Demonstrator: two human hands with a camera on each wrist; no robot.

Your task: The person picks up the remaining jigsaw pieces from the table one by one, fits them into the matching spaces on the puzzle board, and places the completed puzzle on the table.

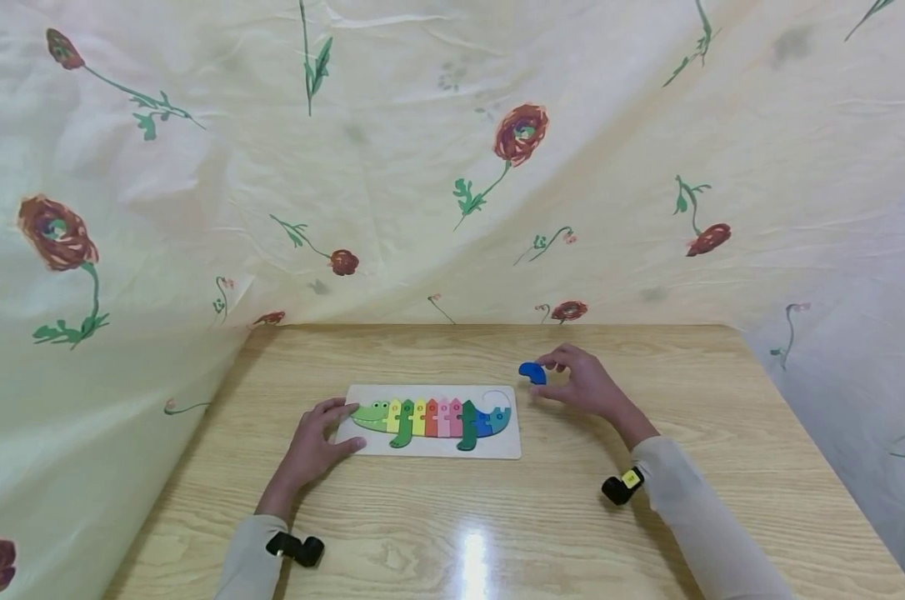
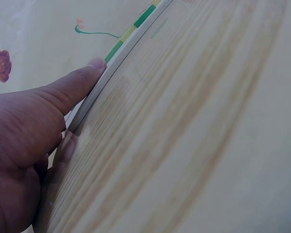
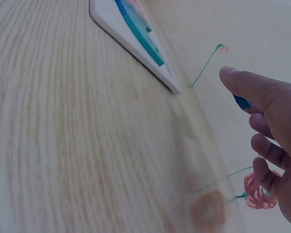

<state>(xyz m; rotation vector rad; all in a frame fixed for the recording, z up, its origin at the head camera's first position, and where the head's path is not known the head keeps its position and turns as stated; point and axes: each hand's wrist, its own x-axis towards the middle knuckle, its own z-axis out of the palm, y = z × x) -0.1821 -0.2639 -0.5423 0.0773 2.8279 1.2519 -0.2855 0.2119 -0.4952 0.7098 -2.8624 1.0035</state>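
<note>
A crocodile puzzle (image 1: 432,421) in several colours fills most of a pale board (image 1: 430,452). Near the board's right end, a curled tail outline shows bare. My left hand (image 1: 319,446) rests on the left end, its index finger by the crocodile's snout and its thumb near the front edge. In the left wrist view the straight thumb (image 2: 80,85) lies along the board's edge. Just beyond the board's upper right corner, my right hand (image 1: 578,383) pinches a curved blue puzzle piece (image 1: 532,372) between thumb and fingers. Most of that piece is hidden by the thumb in the right wrist view.
The board lies on a wooden table (image 1: 392,517). A flower-printed cloth (image 1: 392,167) hangs behind the table and along both sides. Each wrist carries a small black camera, one at the left cuff (image 1: 295,550) and one at the right (image 1: 622,487).
</note>
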